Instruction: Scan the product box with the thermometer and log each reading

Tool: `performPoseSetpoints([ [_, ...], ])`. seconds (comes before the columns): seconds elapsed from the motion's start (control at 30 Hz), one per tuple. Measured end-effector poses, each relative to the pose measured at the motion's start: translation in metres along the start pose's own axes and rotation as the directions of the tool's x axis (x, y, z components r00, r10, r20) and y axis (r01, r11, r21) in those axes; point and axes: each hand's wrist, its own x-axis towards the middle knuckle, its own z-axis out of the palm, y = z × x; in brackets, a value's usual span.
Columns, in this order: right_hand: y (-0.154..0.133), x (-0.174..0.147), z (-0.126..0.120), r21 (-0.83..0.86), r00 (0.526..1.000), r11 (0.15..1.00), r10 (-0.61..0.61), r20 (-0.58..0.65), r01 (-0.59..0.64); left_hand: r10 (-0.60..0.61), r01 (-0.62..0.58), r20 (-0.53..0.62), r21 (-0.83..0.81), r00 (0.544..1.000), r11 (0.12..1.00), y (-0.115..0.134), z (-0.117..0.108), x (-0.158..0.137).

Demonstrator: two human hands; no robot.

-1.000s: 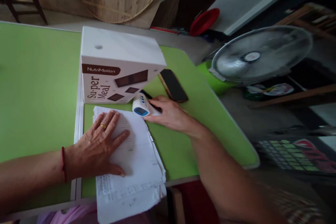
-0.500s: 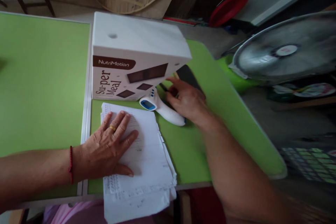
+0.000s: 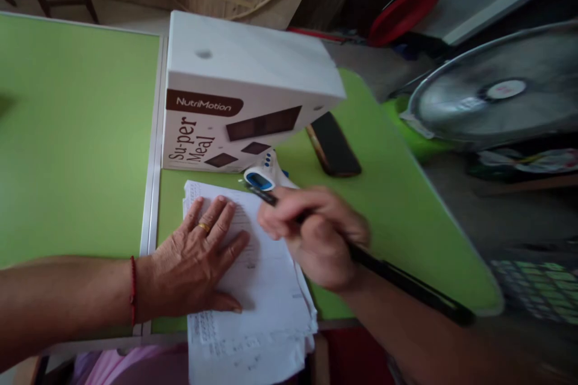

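My left hand (image 3: 205,258) lies flat with fingers spread on a stack of papers (image 3: 271,289) bearing print and handwriting. In my right hand (image 3: 316,231) is a black pen (image 3: 406,283), its tip pointing up and left above the papers' right edge. Just behind the pen tip sits a white and blue handheld thermometer (image 3: 259,177), its handle partly hidden by my right hand. A white NutriMotion box (image 3: 253,87) stands behind the papers. To its right a dark phone (image 3: 334,144) rests on the table.
The green table (image 3: 76,144) has a metal seam running past the box and under my left forearm. Right of the table stand a large round fan (image 3: 474,90) and a red basin (image 3: 404,15). Papers overhang the near edge.
My right hand has picked up the pen from beside the phone and moved toward me and left, over the papers' edge. The phone is uncovered. My left hand stays on the papers.
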Motion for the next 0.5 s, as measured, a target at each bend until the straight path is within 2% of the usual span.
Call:
performPoseSetpoints([
  [0.1, 0.017, 0.003, 0.014, -0.020, 0.978, 0.977, 0.210, 0.000, -0.210, -0.014, 0.014, -0.027, 0.016, 1.000, 1.000, 0.000, 0.002, 0.000],
  [0.2, 0.027, 0.015, 0.023, -0.071, 0.947, 0.946, 0.310, -0.084, -0.316, -0.020, 0.020, -0.022, 0.014, 1.000, 1.000, 0.001, 0.001, 0.001],
  [0.37, 0.030, 0.029, 0.026, -0.214, 0.970, 0.949, 0.206, -0.130, -0.231, -0.039, 0.039, 0.000, 0.029, 0.999, 0.999, 0.003, -0.003, 0.003],
  [0.5, 0.032, 0.029, 0.026, -0.245, 0.974, 0.949, 0.160, -0.159, -0.196, -0.068, 0.068, -0.017, 0.001, 0.998, 0.998, 0.003, -0.005, 0.003],
])
